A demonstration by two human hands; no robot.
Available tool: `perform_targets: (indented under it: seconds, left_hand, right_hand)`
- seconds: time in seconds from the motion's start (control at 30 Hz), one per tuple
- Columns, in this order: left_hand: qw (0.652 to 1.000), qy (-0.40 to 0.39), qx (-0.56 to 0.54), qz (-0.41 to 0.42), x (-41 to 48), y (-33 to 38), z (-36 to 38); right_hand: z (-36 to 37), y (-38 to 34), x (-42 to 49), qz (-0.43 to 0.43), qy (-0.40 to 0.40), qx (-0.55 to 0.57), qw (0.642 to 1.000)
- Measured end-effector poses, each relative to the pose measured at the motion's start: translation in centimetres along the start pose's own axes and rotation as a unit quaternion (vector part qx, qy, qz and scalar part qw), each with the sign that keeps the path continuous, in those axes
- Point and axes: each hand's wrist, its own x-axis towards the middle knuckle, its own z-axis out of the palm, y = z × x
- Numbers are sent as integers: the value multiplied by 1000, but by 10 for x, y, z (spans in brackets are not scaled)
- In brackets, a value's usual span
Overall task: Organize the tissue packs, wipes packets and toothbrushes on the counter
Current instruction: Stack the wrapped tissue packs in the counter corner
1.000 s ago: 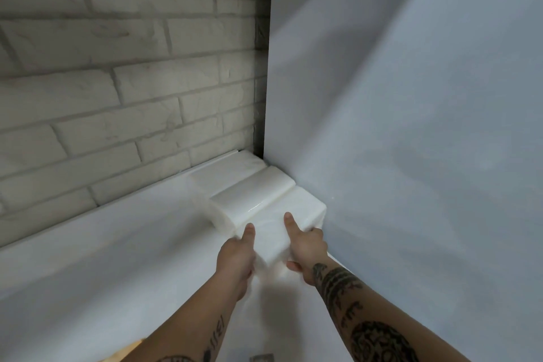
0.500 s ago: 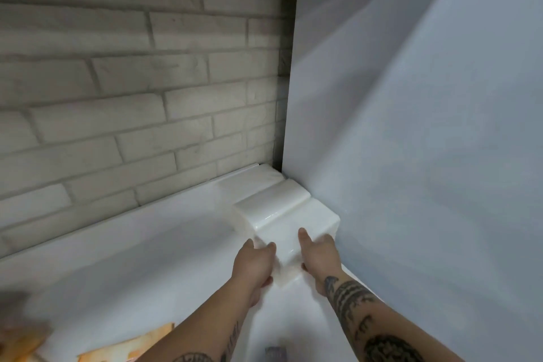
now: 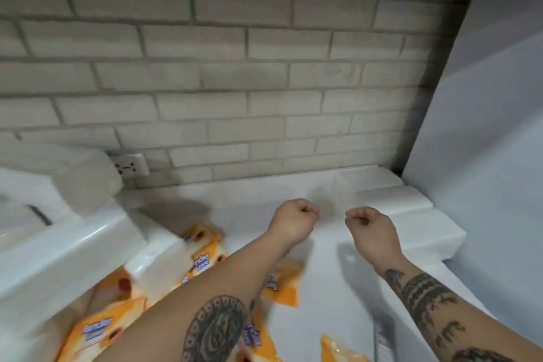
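Note:
Three white tissue packs (image 3: 390, 201) lie side by side in the far right corner of the white counter (image 3: 329, 288), against the grey panel. My left hand (image 3: 295, 219) and my right hand (image 3: 371, 228) hover over the counter just left of them, both curled into loose fists and holding nothing. Several orange wipes packets (image 3: 205, 258) lie scattered at the lower left, partly under my left forearm. More white tissue packs (image 3: 64, 253) are heaped at the left. No toothbrush shows.
A pale brick wall (image 3: 220, 82) runs along the back, with a white power socket (image 3: 130, 166) low on it at the left. A grey-white panel (image 3: 484, 141) closes the right side. Bare counter lies between the hands and the wall.
Both hands have let go of the nearest corner tissue pack and pulled back, closing into fists. The view has swung left, bringing the orange packets and the left heap into sight.

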Motion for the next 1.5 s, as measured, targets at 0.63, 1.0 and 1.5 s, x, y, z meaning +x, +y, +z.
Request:
perform_targets:
  seconds: [0.63, 1.0, 1.5]
  left_hand:
    - [929, 327, 176, 4, -236, -143, -366]
    - [972, 228, 36, -49, -248, -207, -369]
    - [989, 87, -115, 29, -216, -154, -330]
  right_hand:
    - [291, -171, -280, -15, -276, 84, 957]
    - [363, -192, -302, 234, -254, 213, 914]
    - [265, -159, -288, 73, -222, 359, 904]
